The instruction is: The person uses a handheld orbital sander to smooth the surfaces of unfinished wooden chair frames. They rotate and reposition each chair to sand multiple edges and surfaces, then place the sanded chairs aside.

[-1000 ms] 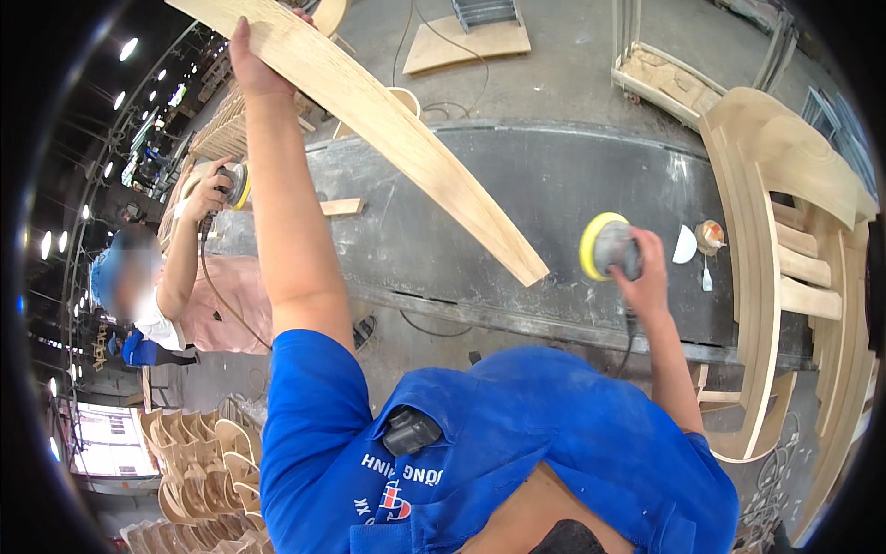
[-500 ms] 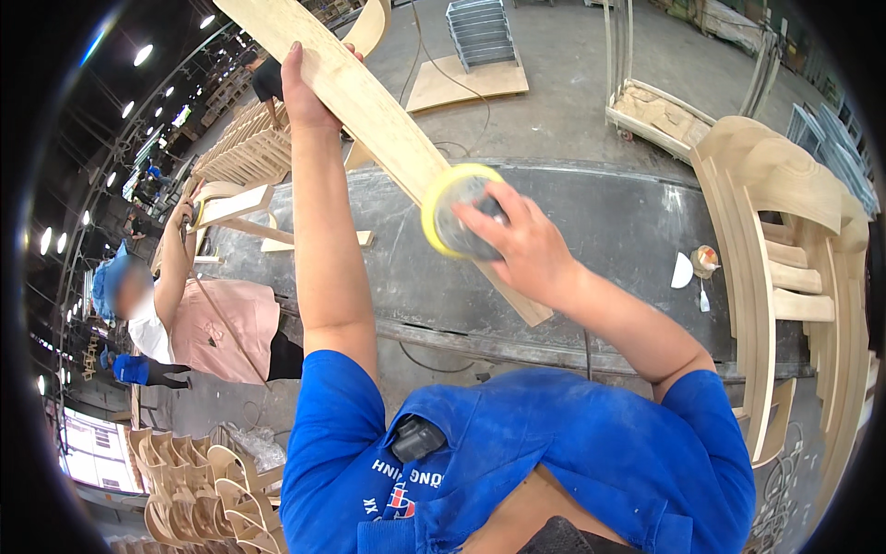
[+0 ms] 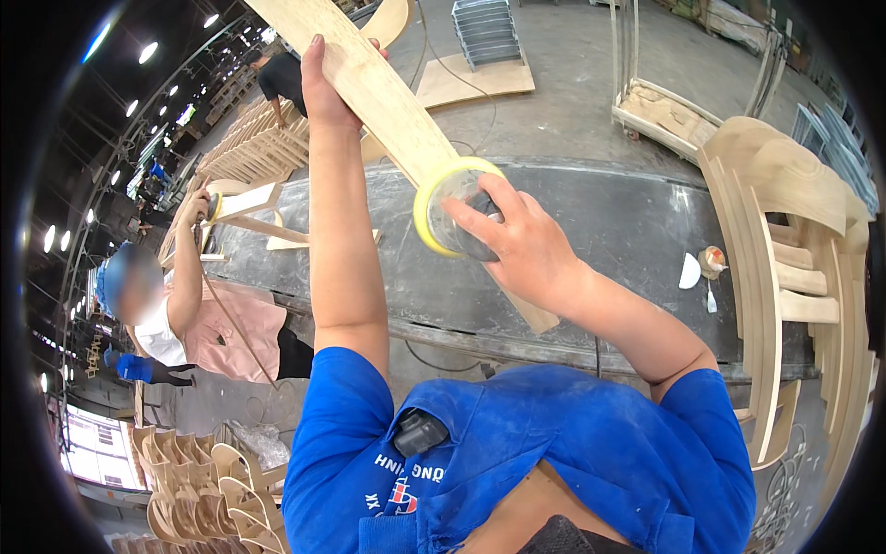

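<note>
A long pale wooden board (image 3: 399, 106) slants across the workbench, running from the upper left down towards me. My left hand (image 3: 334, 92) is wrapped around its far part, thumb on the upper face. Lower down, my right hand (image 3: 528, 235) grips a round sander (image 3: 461, 210) with a yellow rim, its disc against the board's face. The board's near end (image 3: 533, 314) shows below the sander, over the dark bench top. A curved wooden piece (image 3: 392, 23) shows behind the board near my left hand; whether they are joined I cannot tell.
Curved wooden frames (image 3: 766, 249) stand stacked at the bench's right end, near a small pot (image 3: 711, 261). Across the dark workbench (image 3: 618, 231) to the left, a co-worker in pink (image 3: 235, 323) holds another sander (image 3: 214, 207) on a wooden frame. A wheeled cart (image 3: 669, 115) stands beyond.
The sander in my right hand has slid a little up the board, towards my left hand. My left hand and the board have shifted slightly right in the picture.
</note>
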A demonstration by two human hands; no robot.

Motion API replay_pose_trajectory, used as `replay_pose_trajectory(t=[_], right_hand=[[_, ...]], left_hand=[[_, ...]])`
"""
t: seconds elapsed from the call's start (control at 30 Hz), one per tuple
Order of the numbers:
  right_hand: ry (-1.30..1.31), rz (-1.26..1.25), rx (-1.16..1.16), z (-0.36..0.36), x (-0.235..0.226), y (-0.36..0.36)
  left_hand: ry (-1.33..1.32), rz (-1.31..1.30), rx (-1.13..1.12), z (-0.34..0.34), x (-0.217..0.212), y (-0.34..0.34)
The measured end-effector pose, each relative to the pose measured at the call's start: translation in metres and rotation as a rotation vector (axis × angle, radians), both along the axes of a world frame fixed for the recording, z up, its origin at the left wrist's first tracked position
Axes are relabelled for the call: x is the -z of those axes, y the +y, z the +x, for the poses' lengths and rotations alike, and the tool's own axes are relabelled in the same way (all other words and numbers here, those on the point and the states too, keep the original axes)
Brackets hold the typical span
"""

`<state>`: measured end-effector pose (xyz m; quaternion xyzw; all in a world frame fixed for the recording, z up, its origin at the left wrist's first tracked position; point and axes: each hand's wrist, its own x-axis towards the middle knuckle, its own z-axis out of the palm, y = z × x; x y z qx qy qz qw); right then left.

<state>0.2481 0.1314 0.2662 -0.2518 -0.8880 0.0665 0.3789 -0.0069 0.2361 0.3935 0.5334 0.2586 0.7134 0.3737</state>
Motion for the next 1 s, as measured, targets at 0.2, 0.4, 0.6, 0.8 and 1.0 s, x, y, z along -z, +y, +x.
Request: replay_pose_trajectory(t=[0.2,0.4,0.6,0.8,1.0], right_hand=[[0.183,0.141,-0.021,-0.015,-0.027,0.016],[0.135,0.109,-0.020,-0.013,-0.043,0.013],[0.142,0.149,-0.017,-0.011,-0.043,0.006],[0.252,0.283,-0.047,-0.030,-0.103,0.031],[0.250,0.333,-0.011,-0.053,-0.162,0.034]], left_hand=[[0.014,0.005,-0.009,0.010,0.005,-0.013],[-0.032,-0.014,0.019,0.008,0.006,-0.019],[-0.060,0.082,0.201,0.002,0.012,-0.020],[-0.119,0.084,0.079,0.022,0.015,-0.032],[0.115,0.227,-0.189,0.057,0.014,-0.058]])
